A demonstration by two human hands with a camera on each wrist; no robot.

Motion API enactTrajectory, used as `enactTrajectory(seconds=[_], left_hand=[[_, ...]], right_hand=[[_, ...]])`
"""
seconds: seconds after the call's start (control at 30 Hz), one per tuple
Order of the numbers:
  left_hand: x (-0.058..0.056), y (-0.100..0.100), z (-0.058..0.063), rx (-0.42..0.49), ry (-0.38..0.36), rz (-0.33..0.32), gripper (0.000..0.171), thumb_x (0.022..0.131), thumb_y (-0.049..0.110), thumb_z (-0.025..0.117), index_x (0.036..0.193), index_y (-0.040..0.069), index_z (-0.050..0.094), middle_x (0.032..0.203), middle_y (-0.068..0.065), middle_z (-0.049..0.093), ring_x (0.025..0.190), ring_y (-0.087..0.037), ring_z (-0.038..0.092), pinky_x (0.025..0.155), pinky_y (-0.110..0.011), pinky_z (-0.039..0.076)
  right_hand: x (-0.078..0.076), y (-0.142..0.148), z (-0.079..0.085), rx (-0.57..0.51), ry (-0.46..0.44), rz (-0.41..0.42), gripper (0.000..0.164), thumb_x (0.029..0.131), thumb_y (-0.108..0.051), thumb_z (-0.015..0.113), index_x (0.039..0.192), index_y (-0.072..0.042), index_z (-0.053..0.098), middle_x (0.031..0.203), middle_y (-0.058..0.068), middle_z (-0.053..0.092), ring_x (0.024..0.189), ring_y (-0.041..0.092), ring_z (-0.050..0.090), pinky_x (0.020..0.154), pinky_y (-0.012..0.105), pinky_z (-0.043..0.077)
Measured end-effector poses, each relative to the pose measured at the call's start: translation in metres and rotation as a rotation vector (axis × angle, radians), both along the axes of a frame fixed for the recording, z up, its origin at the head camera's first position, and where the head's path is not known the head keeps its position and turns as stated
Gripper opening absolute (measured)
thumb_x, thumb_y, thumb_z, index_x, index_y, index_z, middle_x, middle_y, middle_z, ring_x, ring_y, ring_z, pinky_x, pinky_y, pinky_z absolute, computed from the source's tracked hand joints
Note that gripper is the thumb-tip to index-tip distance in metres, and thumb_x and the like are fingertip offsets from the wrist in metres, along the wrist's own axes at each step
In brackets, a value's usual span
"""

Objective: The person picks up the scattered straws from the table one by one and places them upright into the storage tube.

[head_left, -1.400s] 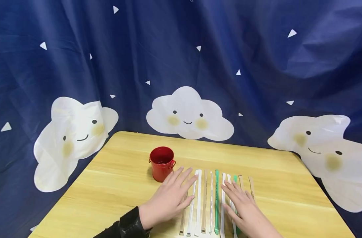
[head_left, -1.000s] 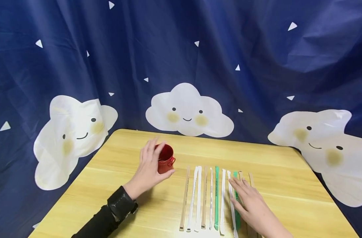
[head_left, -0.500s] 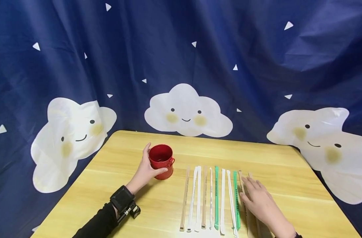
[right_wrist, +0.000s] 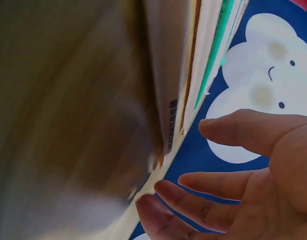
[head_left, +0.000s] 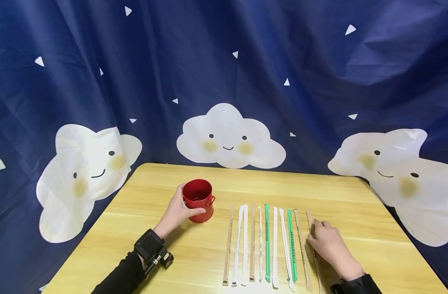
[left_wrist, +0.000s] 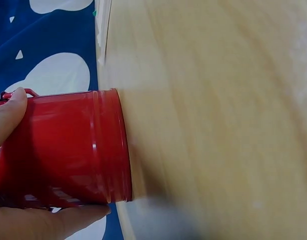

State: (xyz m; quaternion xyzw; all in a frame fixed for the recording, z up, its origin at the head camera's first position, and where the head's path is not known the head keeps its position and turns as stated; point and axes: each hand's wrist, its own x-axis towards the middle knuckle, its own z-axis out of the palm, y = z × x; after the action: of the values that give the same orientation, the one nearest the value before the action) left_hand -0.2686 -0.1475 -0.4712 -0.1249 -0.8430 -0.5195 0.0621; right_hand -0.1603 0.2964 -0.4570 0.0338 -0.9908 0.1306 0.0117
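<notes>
My left hand [head_left: 175, 213] grips a small red metal bucket [head_left: 202, 206] from its left side, thumb across the front. In the left wrist view the bucket [left_wrist: 63, 145] is upright with its base at the tabletop. To the right lies a row of several wrapped drinking straws, white, green and brown. Over the rightmost brown straw [head_left: 317, 267] is my right hand [head_left: 330, 243], its fingertips right at the straw's upper part. The right wrist view shows that hand's thumb [right_wrist: 238, 131] and fingers bent but spread apart, with no straw between them.
The light wooden table [head_left: 165, 261] ends at the back against a dark blue curtain [head_left: 209, 61] with smiling clouds. A green straw [head_left: 267, 245] lies mid-row, with white straws beside it. The straws lie side by side, pointing away.
My left hand has left the straws, moved left and taken hold of the bucket. My right hand has slid right across the row to the last brown straw, its fingers more bent.
</notes>
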Motion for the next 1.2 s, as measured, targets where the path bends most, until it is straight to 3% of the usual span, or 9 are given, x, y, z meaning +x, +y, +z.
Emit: enactTrajectory(seconds=[0.1,0.2,0.43,0.5,0.73,1.03,1.2], left_hand=[[0.001,0.0,0.0008,-0.007,-0.014,0.007,0.1,0.069,0.021,0.096,0.147,0.002,0.035,0.141,-0.018,0.054,0.128,-0.035,0.054,0.102,-0.053,0.05],[0.0017,-0.0002,0.0001,-0.005,-0.007,0.005,0.1,0.069,0.021,0.096,0.146,0.002,0.036,0.141,-0.017,0.054,0.127,-0.035,0.054,0.102,-0.054,0.05],[0.0022,-0.001,-0.0031,0.005,-0.015,-0.025,0.101,0.068,0.021,0.096,0.146,0.002,0.035,0.14,-0.018,0.054,0.127,-0.035,0.054,0.101,-0.053,0.051],[0.0023,-0.0018,-0.0035,0.002,-0.014,-0.021,0.101,0.068,0.02,0.096,0.146,0.002,0.035,0.14,-0.018,0.055,0.127,-0.035,0.054,0.101,-0.053,0.051],[-0.0003,-0.0026,-0.0012,0.003,-0.001,-0.028,0.101,0.068,0.02,0.096,0.146,0.002,0.035,0.14,-0.018,0.054,0.127,-0.035,0.054,0.101,-0.053,0.051],[0.0011,-0.0044,-0.0027,0.01,-0.008,-0.027,0.1,0.069,0.019,0.096,0.146,0.002,0.035,0.14,-0.018,0.055,0.127,-0.035,0.054,0.101,-0.053,0.051],[0.0007,-0.0033,-0.0024,0.02,0.005,-0.043,0.101,0.069,0.018,0.096,0.147,0.002,0.034,0.14,-0.018,0.054,0.127,-0.035,0.054,0.102,-0.052,0.05]], right_hand=[[-0.0025,0.0016,0.0003,-0.017,-0.033,-0.009,0.023,0.093,-0.013,0.064,0.096,0.009,0.058,0.086,0.02,0.056,0.084,0.037,0.054,0.074,0.048,0.045],[-0.0033,0.0002,0.0006,-0.053,-0.066,-0.031,0.018,0.092,-0.014,0.065,0.089,0.0,0.053,0.081,0.012,0.049,0.078,0.028,0.044,0.068,0.042,0.038],[0.0011,-0.0025,-0.001,-0.08,-0.104,-0.042,0.043,0.09,-0.013,0.069,0.116,0.018,0.056,0.094,0.025,0.055,0.077,0.03,0.052,0.064,0.04,0.045],[0.0007,-0.0033,-0.002,-0.078,-0.096,-0.042,0.046,0.087,-0.01,0.069,0.12,0.019,0.056,0.096,0.025,0.056,0.077,0.029,0.051,0.064,0.039,0.045],[-0.0043,-0.0043,-0.0034,-0.072,-0.07,-0.055,0.03,0.082,-0.003,0.071,0.105,0.012,0.06,0.09,0.02,0.055,0.08,0.028,0.048,0.064,0.04,0.048],[-0.0058,-0.0043,-0.0027,-0.089,-0.101,-0.068,0.029,0.077,-0.001,0.075,0.099,0.011,0.059,0.083,0.016,0.057,0.08,0.029,0.053,0.067,0.045,0.052],[-0.0064,-0.002,-0.0006,-0.131,-0.103,-0.082,0.026,0.075,-0.001,0.072,0.095,0.008,0.059,0.08,0.013,0.057,0.076,0.027,0.05,0.065,0.04,0.046]])
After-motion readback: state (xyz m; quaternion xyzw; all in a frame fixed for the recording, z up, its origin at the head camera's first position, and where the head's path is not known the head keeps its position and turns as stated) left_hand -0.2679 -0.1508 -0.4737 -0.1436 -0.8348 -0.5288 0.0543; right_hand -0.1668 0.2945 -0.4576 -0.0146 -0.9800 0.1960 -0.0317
